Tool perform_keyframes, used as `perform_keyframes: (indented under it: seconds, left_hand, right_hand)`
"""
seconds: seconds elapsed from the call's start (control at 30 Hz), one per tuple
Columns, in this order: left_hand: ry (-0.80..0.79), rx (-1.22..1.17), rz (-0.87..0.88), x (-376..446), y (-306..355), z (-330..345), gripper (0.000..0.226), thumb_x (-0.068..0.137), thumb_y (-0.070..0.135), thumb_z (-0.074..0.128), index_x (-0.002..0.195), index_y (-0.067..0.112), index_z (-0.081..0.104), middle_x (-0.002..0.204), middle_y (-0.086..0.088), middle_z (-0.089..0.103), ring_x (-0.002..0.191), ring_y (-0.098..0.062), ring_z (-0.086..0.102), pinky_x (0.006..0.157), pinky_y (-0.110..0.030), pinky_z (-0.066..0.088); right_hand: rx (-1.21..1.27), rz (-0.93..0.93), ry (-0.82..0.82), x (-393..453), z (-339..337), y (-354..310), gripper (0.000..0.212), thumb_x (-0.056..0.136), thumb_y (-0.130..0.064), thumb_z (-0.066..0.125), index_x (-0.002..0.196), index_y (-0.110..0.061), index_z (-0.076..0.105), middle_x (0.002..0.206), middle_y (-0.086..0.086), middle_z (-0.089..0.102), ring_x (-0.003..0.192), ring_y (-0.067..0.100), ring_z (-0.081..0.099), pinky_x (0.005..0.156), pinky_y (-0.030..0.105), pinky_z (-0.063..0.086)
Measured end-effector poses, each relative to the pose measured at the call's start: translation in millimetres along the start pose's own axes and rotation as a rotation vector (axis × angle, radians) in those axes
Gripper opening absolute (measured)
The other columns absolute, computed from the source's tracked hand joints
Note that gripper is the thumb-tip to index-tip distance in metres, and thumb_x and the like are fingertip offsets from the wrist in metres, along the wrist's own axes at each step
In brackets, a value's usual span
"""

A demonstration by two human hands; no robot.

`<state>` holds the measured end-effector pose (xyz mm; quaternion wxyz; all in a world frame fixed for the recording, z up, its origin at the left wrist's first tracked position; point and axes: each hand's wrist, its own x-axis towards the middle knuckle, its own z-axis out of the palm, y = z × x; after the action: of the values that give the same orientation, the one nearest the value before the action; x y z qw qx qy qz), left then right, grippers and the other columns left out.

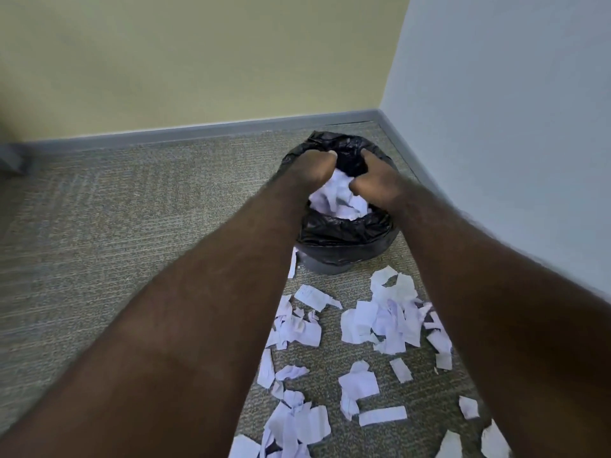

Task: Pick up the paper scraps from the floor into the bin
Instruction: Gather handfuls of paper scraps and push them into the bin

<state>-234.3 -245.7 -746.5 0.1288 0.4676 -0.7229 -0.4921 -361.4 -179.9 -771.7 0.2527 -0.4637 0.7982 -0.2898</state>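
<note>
A small bin [344,239] lined with a black plastic bag stands on the carpet near the room's corner. Both my arms reach out over it. My left hand [312,168] and my right hand [375,181] are cupped together above the bin's opening, pressed around a bunch of white paper scraps [339,198] that hangs between them, partly inside the bin. Several more white scraps [386,320] lie scattered on the carpet in front of the bin, between and under my forearms. My fingertips are hidden behind the hands.
A yellow wall with a grey baseboard [205,128] runs behind the bin. A pale blue wall [512,127] closes the right side, forming a corner just past the bin. Grey-beige carpet [132,209] stretches to the left.
</note>
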Motion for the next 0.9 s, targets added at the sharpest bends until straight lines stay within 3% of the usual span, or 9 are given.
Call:
perform_keyframes:
  seconds: [0.07,0.13,0.27,0.33,0.47,0.63,0.73,0.8,0.9]
  left_hand:
    - [0.068,-0.010,0.048,1.3,-5.8,-7.0,0.028,0.100,0.035,0.039,0.090,0.015,0.054,0.084,-0.007,0.051,0.077,-0.021,0.048,0.072,-0.033,0.033]
    - [0.099,-0.095,0.112,-5.0,-12.8,-16.0,0.025,0.096,0.034,0.040,0.088,0.017,0.056,0.087,-0.005,0.054,0.082,-0.021,0.050,0.076,-0.035,0.035]
    - [0.240,-0.232,0.242,-23.5,-34.0,-32.8,0.039,0.100,0.020,0.043,0.137,0.014,0.053,0.142,-0.005,0.053,0.130,-0.019,0.047,0.109,-0.028,0.035]
    - [0.374,-0.327,0.267,-35.8,-50.4,-43.4,0.043,0.097,0.015,0.047,0.139,0.012,0.052,0.144,-0.006,0.053,0.125,-0.012,0.050,0.107,-0.020,0.039]
    - [0.523,-0.307,0.242,-54.9,-114.3,-65.0,0.043,0.087,0.018,0.050,0.129,0.016,0.061,0.134,-0.004,0.060,0.123,-0.013,0.055,0.110,-0.032,0.043]
    - [0.632,-0.082,0.078,-80.0,-225.7,-90.8,0.041,0.093,0.019,0.055,0.132,0.013,0.058,0.136,-0.012,0.055,0.128,-0.024,0.051,0.111,-0.036,0.039]
    - [0.471,0.106,-0.199,-82.5,-294.1,-94.6,0.051,0.095,0.022,0.058,0.143,0.007,0.047,0.149,-0.019,0.043,0.139,-0.033,0.039,0.116,-0.039,0.029]
    - [0.309,0.215,-0.314,-86.6,-327.0,-87.9,0.056,0.096,0.024,0.058,0.146,0.007,0.042,0.150,-0.021,0.042,0.140,-0.038,0.036,0.116,-0.042,0.028]
    - [0.227,0.462,-0.244,-88.6,-370.0,-75.2,0.045,0.093,0.027,0.047,0.137,0.017,0.047,0.138,-0.027,0.053,0.128,-0.046,0.049,0.107,-0.055,0.040]
  right_hand:
    - [0.037,-0.002,0.071,-5.1,-6.0,2.2,0.061,0.067,-0.014,0.053,0.123,-0.038,0.056,0.109,-0.005,0.070,0.096,0.020,0.068,0.083,0.043,0.059]
    - [0.101,-0.025,0.168,-22.3,-11.6,-8.1,0.056,0.073,-0.006,0.053,0.122,-0.033,0.060,0.104,-0.007,0.070,0.088,0.014,0.068,0.075,0.035,0.059]
    - [0.142,-0.043,0.436,-42.6,-25.4,10.1,0.054,0.085,-0.004,0.053,0.137,-0.017,0.053,0.128,-0.004,0.059,0.114,0.015,0.059,0.099,0.031,0.050]
    - [0.148,-0.053,0.525,-56.1,-30.6,29.8,0.050,0.085,-0.005,0.053,0.134,-0.016,0.056,0.134,0.002,0.059,0.121,0.015,0.055,0.106,0.028,0.044]
    - [0.112,0.105,0.639,-98.5,-31.6,97.2,0.051,0.079,-0.020,0.049,0.129,-0.015,0.059,0.128,0.008,0.061,0.112,0.020,0.059,0.102,0.033,0.046]
    - [0.029,0.408,0.295,-153.6,4.9,184.6,0.054,0.090,-0.019,0.069,0.136,0.003,0.050,0.136,0.023,0.055,0.123,0.035,0.054,0.103,0.036,0.040]
    - [0.101,0.506,0.136,-173.5,36.3,220.3,0.077,0.077,-0.041,0.080,0.135,-0.001,0.050,0.128,0.021,0.060,0.111,0.031,0.059,0.099,0.037,0.044]
    - [0.085,0.521,0.070,-180.3,50.3,234.1,0.053,0.080,-0.036,0.078,0.122,-0.008,0.059,0.112,0.012,0.065,0.101,0.026,0.063,0.093,0.036,0.048]
    - [0.074,0.493,0.028,-179.8,67.1,253.1,0.039,0.077,-0.045,0.078,0.106,-0.022,0.064,0.097,0.003,0.073,0.089,0.024,0.071,0.082,0.045,0.059]
